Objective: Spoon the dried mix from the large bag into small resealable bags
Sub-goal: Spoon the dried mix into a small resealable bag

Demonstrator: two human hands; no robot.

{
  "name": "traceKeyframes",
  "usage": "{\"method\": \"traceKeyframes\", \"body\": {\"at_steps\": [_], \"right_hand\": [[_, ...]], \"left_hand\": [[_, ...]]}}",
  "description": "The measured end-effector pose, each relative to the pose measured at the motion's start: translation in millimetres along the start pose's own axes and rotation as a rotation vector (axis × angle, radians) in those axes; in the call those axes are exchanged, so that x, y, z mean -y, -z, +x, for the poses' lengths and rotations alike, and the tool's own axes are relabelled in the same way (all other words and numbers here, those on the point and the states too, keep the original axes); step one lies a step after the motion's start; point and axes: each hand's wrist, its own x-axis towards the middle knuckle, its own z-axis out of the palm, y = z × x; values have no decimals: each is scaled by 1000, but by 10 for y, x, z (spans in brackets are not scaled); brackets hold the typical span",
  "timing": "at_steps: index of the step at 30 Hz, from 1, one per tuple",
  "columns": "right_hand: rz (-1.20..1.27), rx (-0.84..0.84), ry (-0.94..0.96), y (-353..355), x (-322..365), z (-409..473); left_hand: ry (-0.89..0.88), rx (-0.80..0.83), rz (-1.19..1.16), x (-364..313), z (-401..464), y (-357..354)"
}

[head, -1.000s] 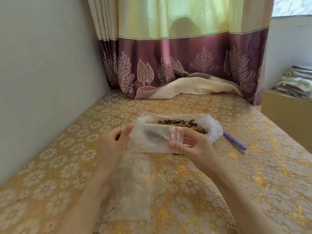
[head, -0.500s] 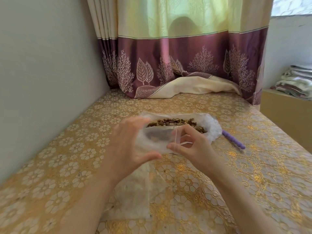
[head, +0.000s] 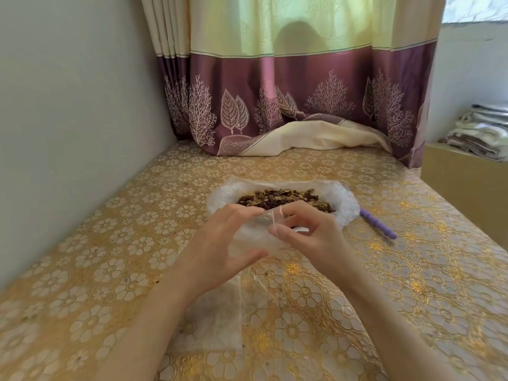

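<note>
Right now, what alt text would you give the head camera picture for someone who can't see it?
Two bare hands, left hand and right hand, hold a small clear bag above a gold floral tablecloth. Just behind sits a large bag open on dried mix, a purple handle lying to its right.

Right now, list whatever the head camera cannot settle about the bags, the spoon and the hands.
- Small clear resealable bag: the left hand and right hand cover it; whether its mouth is open or anything is inside cannot be told.
- Purple-handled spoon: its bowl is hidden behind the large crinkled clear bag.
- Brown dried mix: its near edge is behind the fingers.
- Flat clear bags on the table: too transparent to count.
</note>
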Motion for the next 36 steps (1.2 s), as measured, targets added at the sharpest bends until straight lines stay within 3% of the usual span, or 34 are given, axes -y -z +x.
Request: {"method": "traceKeyframes", "body": {"at_steps": [8, 10, 13, 16, 21, 25, 29, 36], "right_hand": [[27, -92, -14, 8, -6, 13], [-36, -237, -9, 77, -47, 41], [-343, -558, -14, 328, -171, 85], [-593, -765, -174, 612, -365, 52], [-1035, -665, -640, 854, -597, -18], [-1088, -543, -829, 915, -650, -1], [-1040, -630, -790, 918, -691, 26], [-609, -905, -362, 873, -636, 38]], "left_hand": [[29, -128, -87, -27, 1, -77], [77, -141, -108, -7, -11, -92], [172, -180, -168, 15, -23, -102], [225, -236, -200, 17, -17, -109], [275, -261, -226, 21, 2, -122], [294, -265, -241, 25, 3, -127], [314, -268, -263, 25, -4, -116], [328, -286, -281, -18, -3, -101]]}}
